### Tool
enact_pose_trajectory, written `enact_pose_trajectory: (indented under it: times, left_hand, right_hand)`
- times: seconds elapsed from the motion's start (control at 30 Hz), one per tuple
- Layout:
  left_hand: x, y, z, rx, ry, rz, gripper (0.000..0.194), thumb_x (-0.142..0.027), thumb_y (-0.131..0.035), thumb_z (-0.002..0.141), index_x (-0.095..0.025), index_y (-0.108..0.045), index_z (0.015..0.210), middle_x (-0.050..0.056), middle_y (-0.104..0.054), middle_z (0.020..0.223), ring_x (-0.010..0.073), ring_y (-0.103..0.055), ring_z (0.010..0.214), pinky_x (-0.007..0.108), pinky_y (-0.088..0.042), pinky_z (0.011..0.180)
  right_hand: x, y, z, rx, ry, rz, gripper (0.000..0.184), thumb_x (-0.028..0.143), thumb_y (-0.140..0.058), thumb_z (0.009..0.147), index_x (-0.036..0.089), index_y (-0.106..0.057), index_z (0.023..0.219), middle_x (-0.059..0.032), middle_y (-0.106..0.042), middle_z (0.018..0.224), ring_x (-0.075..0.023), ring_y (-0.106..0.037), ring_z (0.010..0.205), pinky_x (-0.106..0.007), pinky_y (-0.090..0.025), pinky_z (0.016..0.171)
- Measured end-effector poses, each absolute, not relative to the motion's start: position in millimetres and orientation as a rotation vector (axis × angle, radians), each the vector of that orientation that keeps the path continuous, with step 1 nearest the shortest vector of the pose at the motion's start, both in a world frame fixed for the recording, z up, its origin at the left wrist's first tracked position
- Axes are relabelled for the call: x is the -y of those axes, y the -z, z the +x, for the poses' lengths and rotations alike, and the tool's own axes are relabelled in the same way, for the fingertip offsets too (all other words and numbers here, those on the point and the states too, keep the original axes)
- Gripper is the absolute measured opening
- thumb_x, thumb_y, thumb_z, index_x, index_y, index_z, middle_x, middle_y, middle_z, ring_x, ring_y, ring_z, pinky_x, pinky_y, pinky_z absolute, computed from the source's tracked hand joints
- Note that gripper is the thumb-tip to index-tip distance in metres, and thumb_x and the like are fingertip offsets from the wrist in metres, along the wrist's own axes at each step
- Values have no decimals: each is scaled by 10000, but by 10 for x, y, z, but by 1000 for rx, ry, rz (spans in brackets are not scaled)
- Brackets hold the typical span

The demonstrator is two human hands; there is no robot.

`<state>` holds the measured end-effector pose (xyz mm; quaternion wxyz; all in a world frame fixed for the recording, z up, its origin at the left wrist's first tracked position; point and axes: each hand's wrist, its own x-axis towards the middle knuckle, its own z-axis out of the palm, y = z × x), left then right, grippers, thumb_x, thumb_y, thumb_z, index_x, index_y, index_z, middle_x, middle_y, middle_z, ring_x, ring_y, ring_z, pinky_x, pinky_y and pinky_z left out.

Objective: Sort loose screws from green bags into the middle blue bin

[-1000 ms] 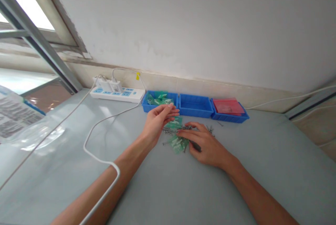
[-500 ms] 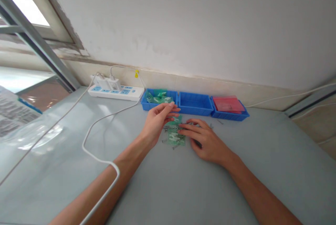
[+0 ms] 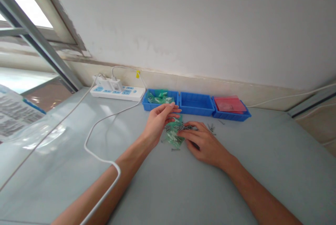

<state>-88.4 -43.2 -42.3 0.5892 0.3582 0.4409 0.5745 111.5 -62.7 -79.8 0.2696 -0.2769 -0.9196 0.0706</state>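
Note:
My left hand (image 3: 158, 120) is above the near edge of the left blue bin (image 3: 151, 106), thumb pressed to the fingers in a pinch. Whatever the pinch holds, if anything, is hidden. My right hand (image 3: 203, 142) rests over a small heap of metal screws (image 3: 187, 127), fingers apart and fingertips touching the heap. Small green plastic packets (image 3: 174, 139) with white pieces inside lie under and beside the screws, between both hands. A loose screw (image 3: 175, 149) lies just in front of them.
A middle blue bin (image 3: 196, 110) and a right blue bin (image 3: 232, 115) with red plastic bags (image 3: 229, 104) line the wall. White power strip (image 3: 118, 93) stands at the left; a white cable (image 3: 90, 137) crosses my left forearm. More screws (image 3: 211, 127) lie to the right.
My right fingers have shifted slightly over the screws, and the nearer green packet has moved a little to the left. A loose screw now lies in front of it. My left hand stays nearly still.

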Motion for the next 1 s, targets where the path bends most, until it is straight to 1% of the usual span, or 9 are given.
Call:
enact_pose_trajectory:
  times: [0.1, 0.17, 0.2, 0.47, 0.63, 0.7, 0.8, 0.9, 1.0]
  left_hand:
    - [427, 431, -895, -1049, -1340, 848, 359, -463, -825, 728, -134, -758, 855, 96, -777, 893, 129, -677, 705, 220, -493, 650]
    - [423, 438, -900, -1055, -1342, 853, 344, -454, -816, 736, -137, -759, 855, 90, -775, 878, 127, -676, 700, 218, -492, 650]
    - [421, 440, -900, -1056, -1341, 854, 340, -453, -814, 737, -138, -759, 854, 89, -776, 879, 127, -676, 701, 216, -491, 649]
    - [433, 432, -882, -1053, -1330, 861, 345, -461, -805, 734, -140, -762, 854, 87, -772, 862, 122, -663, 682, 219, -484, 648]
    - [426, 451, -886, -1063, -1324, 894, 359, -487, -785, 754, -148, -759, 867, 82, -770, 864, 131, -669, 692, 227, -478, 655]
    - [419, 463, -891, -1074, -1306, 928, 358, -496, -772, 767, -154, -758, 871, 79, -771, 867, 141, -675, 708, 232, -475, 659]
    - [421, 475, -889, -1090, -1278, 1035, 381, -532, -749, 791, -165, -770, 891, 80, -777, 902, 167, -687, 783, 241, -482, 685]
    - [444, 479, -869, -1087, -1224, 1204, 411, -573, -732, 806, -179, -789, 909, 75, -780, 931, 187, -689, 844, 250, -494, 715]
    - [477, 495, -837, -1007, -1119, 1299, 390, -552, -769, 782, -184, -798, 904, 62, -774, 854, 176, -685, 774, 249, -503, 695]
  right_hand:
    - [679, 758, 1053, 2442, -137, -790, 421, 256, -692, 875, 188, -658, 1289, -102, -717, 1281, -310, -551, 1244, -502, -467, 1036]
    - [710, 749, 993, 2429, -111, -826, 486, 366, -753, 833, 188, -664, 1277, -112, -727, 1252, -323, -568, 1207, -510, -475, 1009]
    - [720, 751, 966, 2428, -100, -843, 485, 375, -763, 823, 189, -670, 1262, -110, -741, 1218, -323, -581, 1183, -506, -481, 991]
    - [650, 856, 936, 2429, 189, -758, 357, 97, -599, 894, 152, -662, 1241, -90, -792, 1054, -257, -688, 997, -434, -497, 902]
    - [603, 898, 961, 2352, 196, -784, 270, 111, -580, 960, 173, -697, 1195, -90, -796, 959, -237, -717, 972, -398, -534, 872]
    - [599, 887, 970, 2230, 100, -848, 233, 160, -594, 968, 199, -713, 1165, -85, -797, 956, -239, -730, 955, -395, -562, 865]
    - [593, 845, 996, 1910, -235, -984, 167, 283, -667, 942, 226, -724, 1089, -68, -802, 982, -223, -763, 876, -363, -611, 829]
    - [568, 791, 1037, 1565, -638, -1055, 265, 407, -788, 831, 217, -719, 1002, -47, -809, 880, -221, -775, 745, -333, -638, 713]
    - [525, 740, 1089, 1385, -897, -1054, 371, 473, -855, 727, 207, -720, 948, -45, -798, 777, -221, -750, 634, -330, -630, 623]
